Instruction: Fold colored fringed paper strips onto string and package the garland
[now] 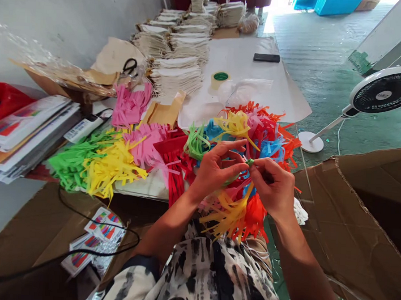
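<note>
Two hands are at work over the fringed paper bundle [255, 215]: our left hand [216, 166] and right hand [272, 183] close their fingers [256, 164] on a small green paper strip [250, 161] just above it. We judge its long axis runs crosswise, pointing toward the right hand, though the fingers partly hide it.

Bright daylight from the far opening [278, 6], wide-angle bowing at the edges.
</note>
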Demonstrator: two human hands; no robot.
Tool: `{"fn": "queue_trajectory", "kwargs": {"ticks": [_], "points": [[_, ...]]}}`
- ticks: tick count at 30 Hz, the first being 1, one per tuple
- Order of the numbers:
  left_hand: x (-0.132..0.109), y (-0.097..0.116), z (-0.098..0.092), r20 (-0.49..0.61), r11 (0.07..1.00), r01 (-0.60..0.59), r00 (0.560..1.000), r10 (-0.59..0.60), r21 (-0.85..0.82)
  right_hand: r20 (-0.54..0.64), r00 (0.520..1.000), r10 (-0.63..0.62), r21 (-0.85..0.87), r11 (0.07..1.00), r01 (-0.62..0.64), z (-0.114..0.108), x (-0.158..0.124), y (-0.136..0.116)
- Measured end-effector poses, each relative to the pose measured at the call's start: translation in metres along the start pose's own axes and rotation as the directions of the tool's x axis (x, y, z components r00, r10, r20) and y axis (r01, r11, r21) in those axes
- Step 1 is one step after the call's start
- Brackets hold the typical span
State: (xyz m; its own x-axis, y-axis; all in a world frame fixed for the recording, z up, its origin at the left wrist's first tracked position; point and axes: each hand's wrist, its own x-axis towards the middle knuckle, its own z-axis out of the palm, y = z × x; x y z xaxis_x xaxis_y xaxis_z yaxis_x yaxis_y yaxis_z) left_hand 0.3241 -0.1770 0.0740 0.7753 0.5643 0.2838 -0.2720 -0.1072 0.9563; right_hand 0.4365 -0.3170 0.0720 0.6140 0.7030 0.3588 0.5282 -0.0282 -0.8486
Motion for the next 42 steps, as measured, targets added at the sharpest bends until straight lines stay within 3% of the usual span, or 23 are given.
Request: {"fn": "queue_trajectory", "kwargs": {"ticks": [6,12,15,18,21,26,29,36,42], "points": [[0.003,0.005,-0.001,-0.049,0.996,0.075,0.996,-0.072,0.042,0.016,1.000,0.024,0.008,1.000,-0.024,0.001,0.000,-0.003],[0.003,0.003,0.002,-0.086,0.995,-0.018,0.996,0.027,0.101,0.081,0.991,0.103,0.109,0.988,-0.112,-0.001,-0.001,0.001],[0.003,0.004,0.003,-0.079,0.970,-0.113,0.988,0.133,0.217,0.112,0.986,0.125,0.205,0.968,-0.146,-0.005,0.002,0.001],[0.005,0.007,0.005,-0.011,0.904,-0.198,0.976,0.219,0.379,0.083,0.992,0.097,0.198,0.974,-0.112,-0.006,0.006,-0.001],[0.007,0.012,0.007,0.058,0.870,-0.220,0.974,0.217,0.442,0.062,0.994,0.089,0.158,0.983,-0.097,-0.008,0.010,-0.004],[0.009,0.016,0.006,0.160,0.974,-0.052,0.987,0.017,0.220,0.050,0.995,0.091,0.244,0.964,-0.100,-0.016,0.013,-0.008],[0.006,0.020,-0.002,0.294,0.965,-0.004,0.953,-0.075,0.262,0.049,0.993,0.106,0.254,0.960,-0.115,-0.021,0.015,-0.009],[0.004,0.036,-0.023,0.376,0.925,-0.117,0.926,-0.030,0.361,0.073,0.974,0.216,0.272,0.935,-0.228,-0.019,0.011,-0.014],[-0.005,0.028,-0.014,0.480,0.979,-0.049,0.875,-0.053,0.197,0.059,0.986,0.154,0.284,0.945,-0.164,-0.015,0.003,-0.034]]}}
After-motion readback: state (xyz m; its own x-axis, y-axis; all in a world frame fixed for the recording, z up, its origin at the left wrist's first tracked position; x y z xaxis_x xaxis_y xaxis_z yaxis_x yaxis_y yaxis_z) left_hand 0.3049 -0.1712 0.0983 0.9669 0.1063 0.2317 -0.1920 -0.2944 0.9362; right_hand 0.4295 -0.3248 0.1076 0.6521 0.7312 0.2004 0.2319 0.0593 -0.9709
